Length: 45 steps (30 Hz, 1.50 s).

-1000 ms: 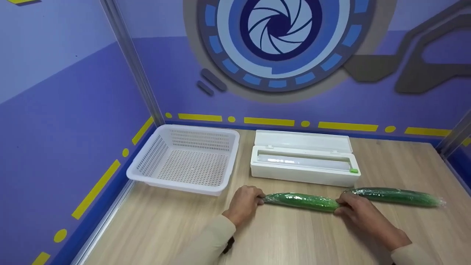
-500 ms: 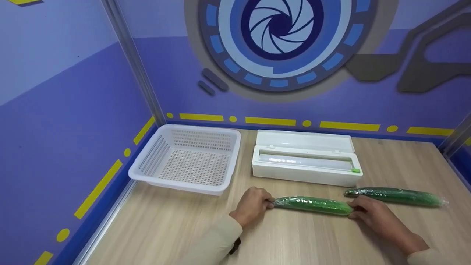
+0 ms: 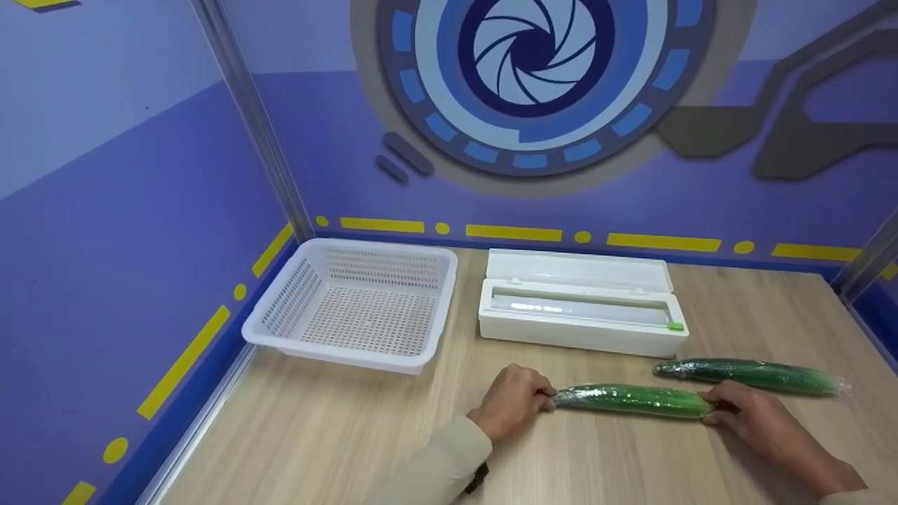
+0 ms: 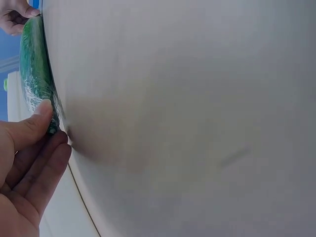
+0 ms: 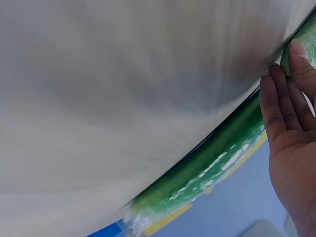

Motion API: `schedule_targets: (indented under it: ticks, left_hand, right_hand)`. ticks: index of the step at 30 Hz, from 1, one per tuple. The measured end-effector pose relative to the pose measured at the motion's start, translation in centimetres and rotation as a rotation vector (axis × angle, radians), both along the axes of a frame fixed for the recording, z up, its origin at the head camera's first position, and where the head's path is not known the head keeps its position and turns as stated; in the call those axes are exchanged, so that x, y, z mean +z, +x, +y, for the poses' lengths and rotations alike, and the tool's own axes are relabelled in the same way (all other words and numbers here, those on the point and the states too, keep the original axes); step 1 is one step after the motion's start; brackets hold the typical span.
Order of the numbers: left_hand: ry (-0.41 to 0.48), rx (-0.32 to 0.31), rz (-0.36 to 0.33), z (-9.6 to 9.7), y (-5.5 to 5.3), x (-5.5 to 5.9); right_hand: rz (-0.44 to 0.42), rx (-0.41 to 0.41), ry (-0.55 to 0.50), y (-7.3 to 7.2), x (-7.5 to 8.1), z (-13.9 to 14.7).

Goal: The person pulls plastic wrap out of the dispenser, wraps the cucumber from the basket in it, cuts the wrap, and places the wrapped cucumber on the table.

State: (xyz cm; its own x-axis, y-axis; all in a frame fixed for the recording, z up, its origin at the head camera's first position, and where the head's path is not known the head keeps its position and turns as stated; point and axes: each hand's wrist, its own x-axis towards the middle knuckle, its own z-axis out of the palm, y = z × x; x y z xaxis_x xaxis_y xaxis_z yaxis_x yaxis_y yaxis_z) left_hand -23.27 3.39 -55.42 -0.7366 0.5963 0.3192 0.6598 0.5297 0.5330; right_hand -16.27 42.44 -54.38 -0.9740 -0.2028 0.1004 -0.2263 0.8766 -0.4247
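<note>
A cucumber (image 3: 631, 400) wrapped in clear film lies across the table between both hands. My left hand (image 3: 515, 401) pinches its darker left end; in the left wrist view the thumb presses the film there, opposite the fingers. At the paler right end, my right hand (image 3: 761, 419) pinches the tip between thumb and fingers. A second film-wrapped cucumber (image 3: 761, 376) lies just behind the right hand, untouched. It also shows in the right wrist view, where the wrapped cucumber (image 5: 207, 158) runs below the fingers.
A white box (image 3: 579, 337) with its lid raised holds a roll of cling film (image 3: 575, 308) behind the cucumbers. To its left stands a white perforated basket (image 3: 351, 356). Walls border the table (image 3: 337, 435) at the back and left.
Both hands have moved to the right and slightly nearer, taking the wrapped cucumber along between them. The second cucumber, box and basket have stayed in place.
</note>
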Motion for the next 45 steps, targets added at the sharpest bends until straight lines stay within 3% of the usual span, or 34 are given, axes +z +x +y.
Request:
schedule_targets:
  ticks: [15, 21, 31, 45]
  left_hand:
    - [-0.044, -0.007, -0.001, 5.4, 0.8, 0.2]
    - [-0.051, -0.013, 0.021, 6.9, 1.2, 0.1]
    - [-0.072, -0.024, 0.030, 9.2, 1.4, -0.1]
    - [-0.068, 0.003, -0.011, 12.4, 1.5, -0.3]
  right_hand:
    - [-0.024, -0.165, 0.024, 0.8, -0.4, 4.5]
    - [-0.006, -0.194, 0.046, 1.1, -0.7, 6.0]
    - [-0.056, -0.242, 0.070, 1.9, -0.9, 8.1]
    - [-0.040, -0.350, 0.064, 1.9, -4.5, 13.2]
